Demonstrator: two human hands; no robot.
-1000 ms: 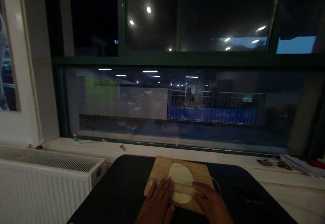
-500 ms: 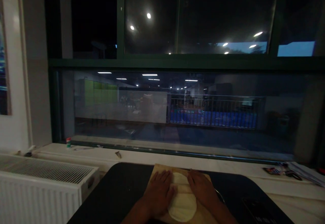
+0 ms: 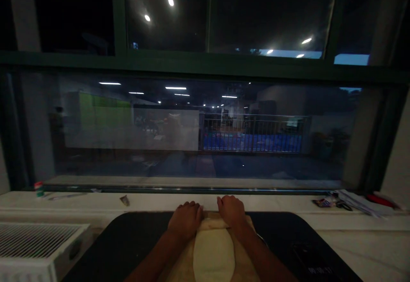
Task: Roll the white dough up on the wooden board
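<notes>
**A:** Right, both hands are at the far end of the wooden board (image 3: 243, 269), palms down on the rolling pin (image 3: 213, 222). Left hand (image 3: 185, 220) sits on the pin's left end, right hand (image 3: 231, 210) on its right end.

**B:** And the grip?

**A:** Flat and loose. Fingers are spread over the pin rather than curled around it, pressing, not clutching. Nothing is lifted.

**B:** Where's the dough?

**A:** The dough sheet (image 3: 213, 256) lies on the board, a pale oval stretching from the pin back toward the near edge, its far tip just under the pin.

**B:** How would it handle?

**A:** Soft and thin, I'd say; it looks floppy and likely to tear or stretch if pinched. Best taken from underneath at an edge, with open fingers. The pin seems stiff and light, rolling freely, best held at its ends, clear of the dough.

**B:** The board?

**A:** It rests on the dark table (image 3: 134, 243).
</notes>
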